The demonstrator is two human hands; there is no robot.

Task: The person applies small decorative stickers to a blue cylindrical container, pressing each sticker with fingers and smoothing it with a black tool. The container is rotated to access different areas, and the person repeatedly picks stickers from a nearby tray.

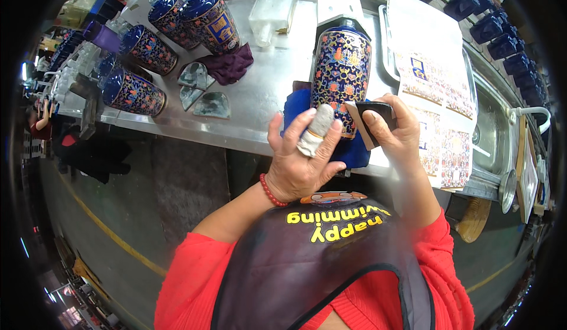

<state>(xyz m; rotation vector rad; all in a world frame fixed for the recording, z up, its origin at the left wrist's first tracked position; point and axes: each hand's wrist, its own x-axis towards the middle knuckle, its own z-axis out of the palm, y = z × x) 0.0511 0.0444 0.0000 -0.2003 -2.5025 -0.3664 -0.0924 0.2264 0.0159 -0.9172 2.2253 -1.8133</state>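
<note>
Navy bottle [342, 64], upper centre: right hand [400, 135] clamped on black pad [380, 111]; left hand [300, 167], fingers apart. Light, flat contact likely best.

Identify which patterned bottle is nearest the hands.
The rightmost patterned bottle, ahead of left hand and right hand; the other patterned bottles cluster farther left.
</note>
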